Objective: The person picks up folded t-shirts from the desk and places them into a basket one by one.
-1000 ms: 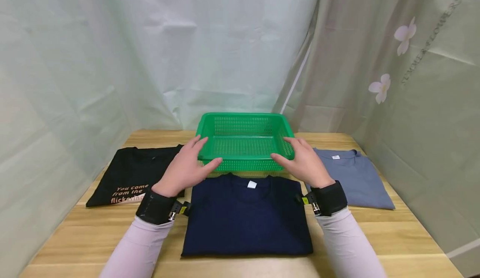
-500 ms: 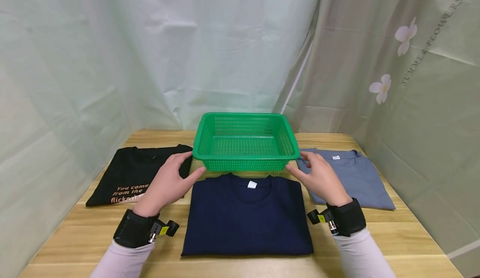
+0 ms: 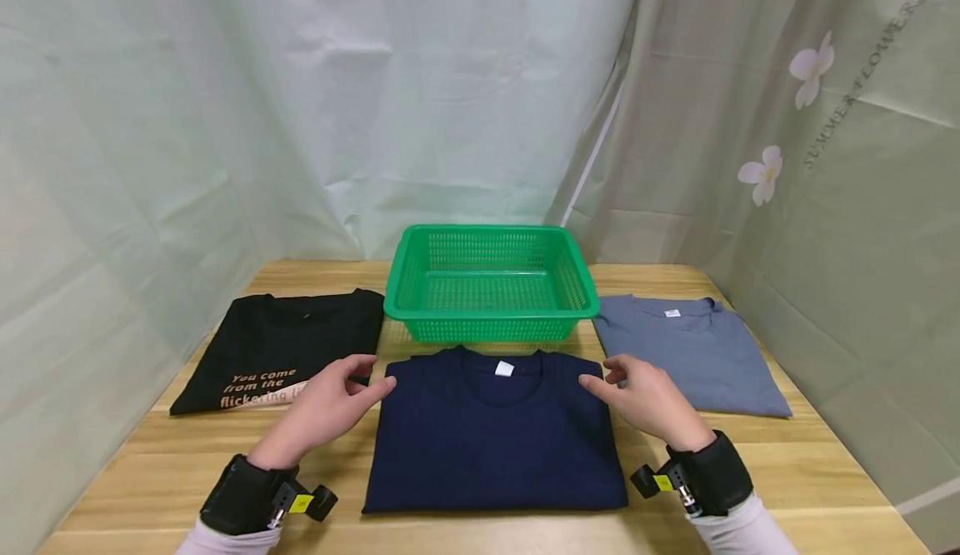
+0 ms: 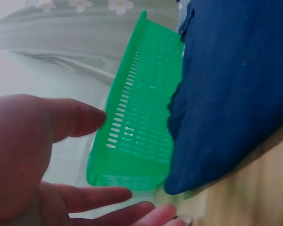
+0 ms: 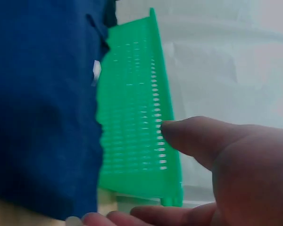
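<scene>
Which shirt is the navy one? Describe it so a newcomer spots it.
At the back of the wooden table sits a green basket. Just in front of it lies the folded navy shirt, its white tag toward the basket. It shows no lettering, unlike the black shirt to its left, and is much darker than the grey-blue shirt to its right.

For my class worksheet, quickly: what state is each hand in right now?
Left hand: open, holding nothing, by the navy shirt's left side.
Right hand: open, holding nothing, by its right side.
</scene>
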`<state>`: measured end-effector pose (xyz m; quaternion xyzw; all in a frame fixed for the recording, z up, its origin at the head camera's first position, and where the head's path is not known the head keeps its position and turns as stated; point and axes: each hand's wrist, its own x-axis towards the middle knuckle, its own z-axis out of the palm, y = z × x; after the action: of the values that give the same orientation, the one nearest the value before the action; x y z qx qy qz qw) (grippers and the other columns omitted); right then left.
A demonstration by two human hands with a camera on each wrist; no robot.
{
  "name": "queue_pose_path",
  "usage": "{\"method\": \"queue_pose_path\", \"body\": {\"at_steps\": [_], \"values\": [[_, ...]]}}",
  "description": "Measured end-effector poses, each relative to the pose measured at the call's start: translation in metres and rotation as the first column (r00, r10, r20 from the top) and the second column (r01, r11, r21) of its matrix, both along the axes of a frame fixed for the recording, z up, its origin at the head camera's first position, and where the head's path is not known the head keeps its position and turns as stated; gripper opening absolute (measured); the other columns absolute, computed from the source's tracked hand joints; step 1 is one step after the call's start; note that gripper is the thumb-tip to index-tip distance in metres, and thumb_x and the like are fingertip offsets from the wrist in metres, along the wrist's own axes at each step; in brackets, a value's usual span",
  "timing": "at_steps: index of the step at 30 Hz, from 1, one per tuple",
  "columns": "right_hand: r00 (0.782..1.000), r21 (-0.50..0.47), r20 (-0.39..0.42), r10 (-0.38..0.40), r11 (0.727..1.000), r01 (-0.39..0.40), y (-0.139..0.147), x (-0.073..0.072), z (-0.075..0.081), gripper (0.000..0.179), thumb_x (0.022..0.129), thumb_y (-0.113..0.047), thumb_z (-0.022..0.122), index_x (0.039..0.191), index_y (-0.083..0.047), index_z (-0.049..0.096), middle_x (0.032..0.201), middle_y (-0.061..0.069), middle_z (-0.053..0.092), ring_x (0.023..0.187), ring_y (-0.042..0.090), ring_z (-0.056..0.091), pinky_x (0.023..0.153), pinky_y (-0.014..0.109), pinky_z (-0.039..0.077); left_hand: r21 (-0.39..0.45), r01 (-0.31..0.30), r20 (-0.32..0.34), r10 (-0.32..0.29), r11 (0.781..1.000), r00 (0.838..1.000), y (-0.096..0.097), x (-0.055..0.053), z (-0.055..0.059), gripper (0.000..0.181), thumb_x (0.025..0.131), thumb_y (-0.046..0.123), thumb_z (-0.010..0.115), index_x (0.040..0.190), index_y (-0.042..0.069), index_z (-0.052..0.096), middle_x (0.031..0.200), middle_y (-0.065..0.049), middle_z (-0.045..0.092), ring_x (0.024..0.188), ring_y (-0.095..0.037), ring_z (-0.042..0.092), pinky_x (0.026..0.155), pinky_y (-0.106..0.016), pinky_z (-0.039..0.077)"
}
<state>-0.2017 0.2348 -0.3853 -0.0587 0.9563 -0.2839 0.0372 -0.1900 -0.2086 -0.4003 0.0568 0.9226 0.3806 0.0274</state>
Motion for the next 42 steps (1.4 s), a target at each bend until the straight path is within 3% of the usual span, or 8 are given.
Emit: {"method": "queue_pose_path", "body": {"at_steps": [8,16,24,29,33,37,39,42], "values": [[0.994,0.04,0.106,-0.025,0.999,0.021,0.006,0.007,-0.013,0.076,0.101,-0.055,0.074,0.136,0.012,0.067,0.122,0.017,0.078,0.108,0.03,0.074,0.094,0.053,0.063,-0.01,0.009,0.063,-0.009,1.0,0.998,-0.002,0.003,-0.017,0.072,0.105,0.042,0.073,0.149,-0.012,0.056,0.125,-0.016,0.071,0.108,-0.026,0.066,0.091,-0.043,0.059],[0.981,-0.025,0.181,-0.066,0.997,0.071,0.0,0.012,-0.027,0.053,0.1,-0.048,0.078,0.115,0.002,0.076,0.081,0.005,0.07,0.067,0.018,0.067,0.064,0.034,0.054,0.011,0.036,0.053,-0.036,0.999,0.998,-0.007,-0.006,-0.051,0.076,0.101,0.051,0.075,0.135,-0.016,0.062,0.106,-0.012,0.071,0.091,-0.021,0.063,0.081,-0.034,0.057],[0.98,-0.121,0.193,-0.05,0.99,0.074,-0.007,0.005,-0.036,0.049,0.1,-0.043,0.079,0.118,0.002,0.073,0.089,0.003,0.068,0.072,0.016,0.063,0.065,0.033,0.053,0.22,-0.068,0.258,0.009,0.973,0.966,0.014,-0.005,-0.034,0.056,0.105,0.031,0.072,0.134,-0.015,0.059,0.103,-0.014,0.067,0.087,-0.022,0.065,0.073,-0.034,0.062],[0.95,-0.362,0.311,0.039,0.929,0.081,-0.005,0.001,-0.042,0.038,0.105,-0.042,0.073,0.087,-0.009,0.065,0.067,-0.004,0.042,0.055,0.013,0.04,0.054,0.027,0.037,0.329,-0.087,0.335,-0.03,0.94,0.942,0.023,-0.003,-0.025,0.031,0.106,0.027,0.071,0.112,-0.004,0.069,0.092,-0.005,0.064,0.083,-0.018,0.061,0.071,-0.031,0.062],[0.924,-0.466,0.359,0.132,0.883,0.055,-0.002,-0.003,-0.045,0.041,0.108,-0.043,0.068,0.08,-0.014,0.061,0.066,-0.007,0.041,0.05,0.009,0.031,0.052,0.024,0.034,0.372,-0.009,0.32,-0.12,0.928,0.94,0.022,-0.006,-0.028,0.024,0.107,0.025,0.069,0.095,0.004,0.069,0.08,0.002,0.058,0.073,-0.014,0.057,0.067,-0.028,0.057],[0.906,-0.536,0.365,0.213,0.844,0.017,0.0,-0.004,-0.047,0.033,0.111,-0.035,0.065,0.09,-0.01,0.064,0.067,-0.008,0.042,0.05,0.008,0.032,0.053,0.023,0.036,0.391,0.054,0.306,-0.185,0.919,0.934,0.021,-0.007,-0.029,0.023,0.107,0.022,0.07,0.09,0.008,0.062,0.079,0.003,0.054,0.074,-0.015,0.053,0.067,-0.028,0.051],[0.893,-0.58,0.374,0.251,0.815,0.014,0.002,-0.005,-0.046,0.03,0.112,-0.031,0.063,0.113,-0.001,0.069,0.071,-0.008,0.051,0.056,0.006,0.045,0.058,0.022,0.048,0.399,0.045,0.322,-0.187,0.916,0.928,0.022,-0.007,-0.028,0.021,0.106,0.02,0.07,0.11,0.0,0.067,0.08,0.002,0.052,0.076,-0.016,0.052,0.07,-0.029,0.052],[0.875,-0.626,0.388,0.289,0.78,0.02,0.004,-0.006,-0.044,0.052,0.112,-0.025,0.062,0.147,0.012,0.053,0.085,-0.004,0.065,0.077,0.008,0.064,0.071,0.027,0.062,0.41,0.003,0.35,-0.16,0.912,0.923,0.023,-0.007,-0.025,0.055,0.105,0.016,0.069,0.149,-0.012,0.052,0.096,-0.011,0.064,0.088,-0.021,0.062,0.08,-0.036,0.063]]}}
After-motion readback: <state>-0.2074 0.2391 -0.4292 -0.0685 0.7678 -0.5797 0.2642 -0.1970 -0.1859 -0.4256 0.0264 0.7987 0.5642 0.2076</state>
